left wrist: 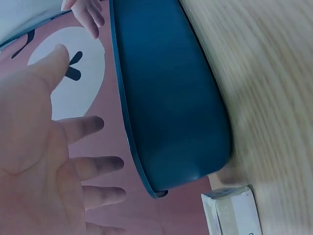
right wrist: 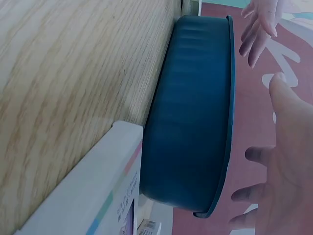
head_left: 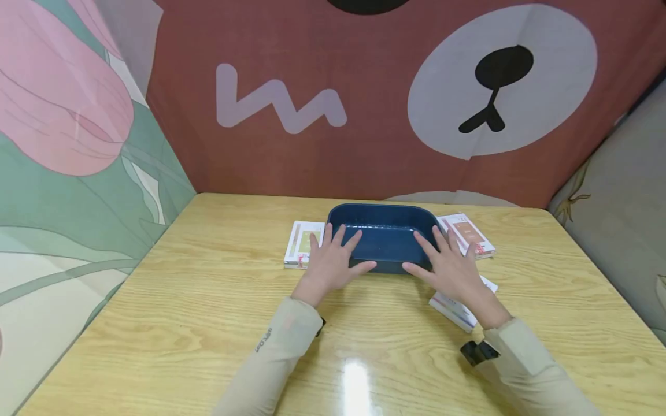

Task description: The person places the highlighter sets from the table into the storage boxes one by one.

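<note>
A dark blue rectangular basin (head_left: pixel 387 244) with raised walls sits on the wooden table. Over its near left corner my left hand (head_left: pixel 332 263) hovers with fingers spread. My right hand (head_left: pixel 451 268), also spread, is over the near right corner. Both wrist views show the palms above the level of the basin's rim, with nothing held in either. A small white box with a green panel (head_left: pixel 298 245) lies left of the basin. To the right lies a white box with an orange panel (head_left: pixel 470 234). Another white box (head_left: pixel 454 311) is partly hidden under my right hand and wrist.
The light wooden table (head_left: pixel 208 300) runs up to a reddish-brown cloth backdrop (head_left: pixel 374 156) with a cartoon face. A floral cloth (head_left: pixel 67 242) hangs along the left side, and a pale cloth (head_left: pixel 619 214) along the right.
</note>
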Tool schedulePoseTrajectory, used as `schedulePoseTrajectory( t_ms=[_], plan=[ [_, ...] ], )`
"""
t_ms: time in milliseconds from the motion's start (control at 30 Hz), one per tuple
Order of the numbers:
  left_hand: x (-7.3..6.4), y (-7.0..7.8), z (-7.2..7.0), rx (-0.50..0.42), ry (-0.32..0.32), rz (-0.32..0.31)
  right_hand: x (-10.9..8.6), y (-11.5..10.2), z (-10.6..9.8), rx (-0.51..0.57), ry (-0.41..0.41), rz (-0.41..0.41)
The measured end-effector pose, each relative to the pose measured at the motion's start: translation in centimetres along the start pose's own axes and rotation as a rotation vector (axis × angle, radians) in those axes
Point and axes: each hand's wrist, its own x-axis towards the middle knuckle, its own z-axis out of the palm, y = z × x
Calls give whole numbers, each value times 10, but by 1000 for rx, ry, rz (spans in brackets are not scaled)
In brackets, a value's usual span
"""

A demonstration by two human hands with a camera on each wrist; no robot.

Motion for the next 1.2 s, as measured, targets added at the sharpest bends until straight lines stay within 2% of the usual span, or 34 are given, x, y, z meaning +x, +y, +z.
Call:
schedulePoseTrajectory(
  t_ms=[400,600,867,1200],
  plan=[
    [0,-7,-1,-59,-18,6,4,11,-4,23,15,-8],
    [0,-10,0,-55,-12,-2,7,20,-5,84,38,-27],
    [-2,-16,-1,-45,57,-3,10,31,-6,69,110,-85],
    [0,-25,-2,-35,112,-2,18,48,-4,157,151,-126]
  ],
)
